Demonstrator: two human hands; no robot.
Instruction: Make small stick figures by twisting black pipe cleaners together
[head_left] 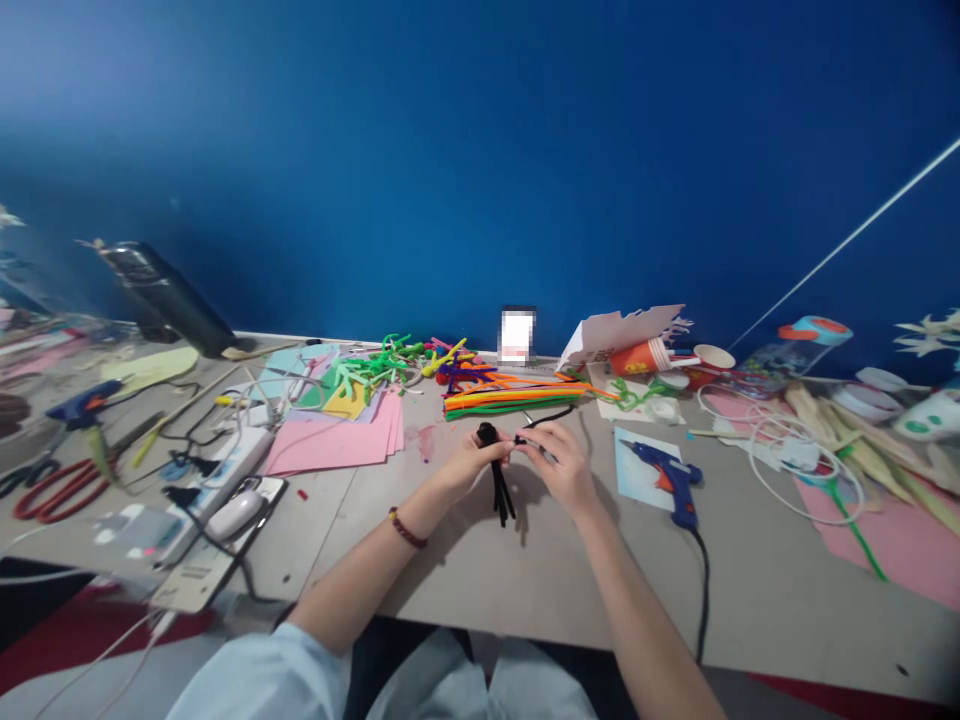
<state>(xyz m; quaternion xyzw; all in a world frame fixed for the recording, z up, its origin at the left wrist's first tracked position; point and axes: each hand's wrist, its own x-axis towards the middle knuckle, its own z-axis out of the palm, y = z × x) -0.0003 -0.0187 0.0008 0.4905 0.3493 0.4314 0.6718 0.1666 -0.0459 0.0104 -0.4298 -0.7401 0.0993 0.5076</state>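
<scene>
Over the table's middle, my left hand [474, 462] is closed on black pipe cleaners [499, 495]. They form a dark coiled lump above the fingers, and several loose ends hang down below. My right hand [561, 465] is just to the right, its fingertips pinching a black strand close to the left fingers. A long black end of it sticks out beyond the right hand toward the back right. Behind both hands lies a bundle of orange, yellow and green pipe cleaners [514, 398]. The fingers partly hide how the strands are joined.
A blue glue gun [679, 480] rests on light blue paper at right, its cord running to the front edge. Pink paper sheets [337, 440], a power strip [217, 490], a phone [196, 575] and red-handled scissors [64, 492] lie left. Red paper cups [637, 358] are at the back right.
</scene>
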